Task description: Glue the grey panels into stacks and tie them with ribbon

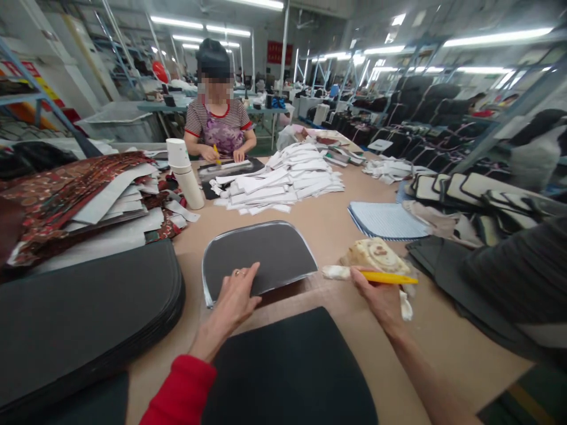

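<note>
My left hand point(236, 295) rests on a dark grey rounded panel point(266, 251) with its fingers stretched out. A whitish, wet-looking band runs along the panel's rim. In my right hand point(380, 298) is a yellow-handled brush point(390, 277), its bristle end point(336, 272) coated white and pointing left, just beyond the panel's right corner. Right behind the brush sits a cream-coloured, crusted container point(376, 252) with drips down its side. A larger black panel point(292, 372) lies flat on the table between my forearms.
Dark grey panels point(88, 295) are stacked at left, beside patterned fabric point(80, 200). White strips point(287, 177) lie heaped at the back, near stacked paper cups point(183, 177). Across the brown table point(328, 212), a co-worker point(219, 118) holds a yellow tool. Striped blue cloth point(385, 220) lies at right.
</note>
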Motion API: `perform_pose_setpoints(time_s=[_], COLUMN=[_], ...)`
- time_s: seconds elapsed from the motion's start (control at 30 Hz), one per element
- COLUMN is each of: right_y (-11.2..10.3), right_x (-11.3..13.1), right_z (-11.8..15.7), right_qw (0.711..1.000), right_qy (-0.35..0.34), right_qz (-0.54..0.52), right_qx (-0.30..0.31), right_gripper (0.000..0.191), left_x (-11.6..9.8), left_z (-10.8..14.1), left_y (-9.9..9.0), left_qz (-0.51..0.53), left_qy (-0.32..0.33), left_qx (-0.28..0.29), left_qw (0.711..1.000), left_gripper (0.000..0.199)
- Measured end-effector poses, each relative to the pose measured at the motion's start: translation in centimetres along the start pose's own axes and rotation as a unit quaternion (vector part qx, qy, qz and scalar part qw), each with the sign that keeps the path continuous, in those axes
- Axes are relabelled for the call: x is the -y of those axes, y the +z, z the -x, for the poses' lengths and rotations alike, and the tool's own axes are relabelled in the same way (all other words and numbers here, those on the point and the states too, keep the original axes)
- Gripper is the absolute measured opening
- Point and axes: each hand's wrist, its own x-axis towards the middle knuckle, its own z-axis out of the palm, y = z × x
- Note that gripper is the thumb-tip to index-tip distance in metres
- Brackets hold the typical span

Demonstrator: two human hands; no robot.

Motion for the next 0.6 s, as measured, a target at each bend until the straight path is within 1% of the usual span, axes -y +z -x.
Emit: perform_pose_setpoints(time_s=[0.07,0.13,0.2,0.27,0.37,0.4,0.47,0.53,0.6], right_y=[1.2,3.0,5.1,7.1,9.4,9.7,9.4,8.0,5.9], right_x=[1.1,2.5,3.8,4.7,4.9,4.5,3.5,2.2,0.9], right_z=[0.9,2.1,3.5,4.8,5.7,5.7,4.8,3.3,1.3], right_qw=[0.998,0.993,0.984,0.972,0.951,0.948,0.951,0.966,0.979], right_qy=[0.021,0.033,0.026,0.01,-0.016,-0.023,-0.028,-0.02,-0.006], right_qz=[-0.036,-0.071,-0.113,-0.155,-0.186,-0.186,-0.166,-0.131,-0.098], right_qx=[0.043,0.089,0.134,0.177,0.244,0.259,0.258,0.223,0.178], right_gripper=[0.035,0.033,0.03,0.024,0.016,0.016,0.018,0.022,0.025], left_x=[-1.8,-2.3,-1.9,-0.9,0.2,0.4,0.3,-0.2,-0.8], left_z=[0.0,-0.1,-0.1,-0.1,-0.1,-0.1,-0.1,0.0,0.0], left_y=[0.5,0.8,1.0,1.2,1.5,1.5,1.6,1.5,1.4], left_qz=[-0.015,-0.019,-0.005,0.019,0.041,0.043,0.042,0.035,0.018], left_qy=[0.0,-0.015,-0.019,-0.003,0.02,0.023,0.022,0.012,-0.006], left_qx=[0.021,0.037,0.044,0.053,0.066,0.066,0.061,0.054,0.049], left_qw=[1.0,0.999,0.999,0.998,0.997,0.997,0.997,0.998,0.999], left_gripper=[0.075,0.083,0.09,0.096,0.1,0.1,0.098,0.098,0.097])
